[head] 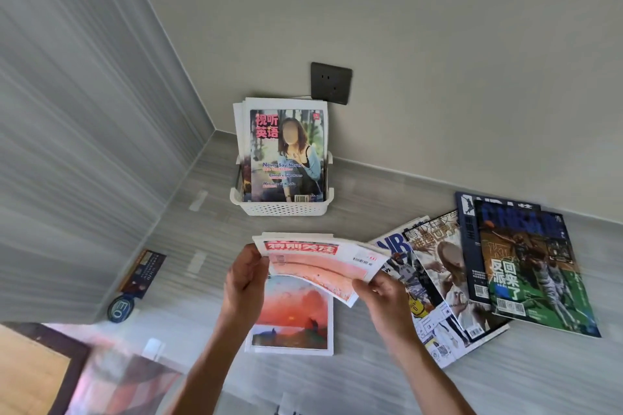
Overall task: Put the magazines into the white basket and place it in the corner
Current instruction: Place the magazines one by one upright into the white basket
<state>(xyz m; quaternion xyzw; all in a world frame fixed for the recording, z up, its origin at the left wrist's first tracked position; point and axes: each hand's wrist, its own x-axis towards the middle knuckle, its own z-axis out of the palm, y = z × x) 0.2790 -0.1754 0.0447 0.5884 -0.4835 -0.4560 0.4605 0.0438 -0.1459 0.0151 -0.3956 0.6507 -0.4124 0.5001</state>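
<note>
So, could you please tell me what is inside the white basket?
The white basket holds upright magazines; only the front cover shows fully. How many stand behind it is hidden.

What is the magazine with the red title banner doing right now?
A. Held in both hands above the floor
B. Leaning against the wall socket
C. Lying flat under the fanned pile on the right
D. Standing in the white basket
A: the left hand and right hand each grip an end of the magazine, which bows in the air short of the basket.
</note>
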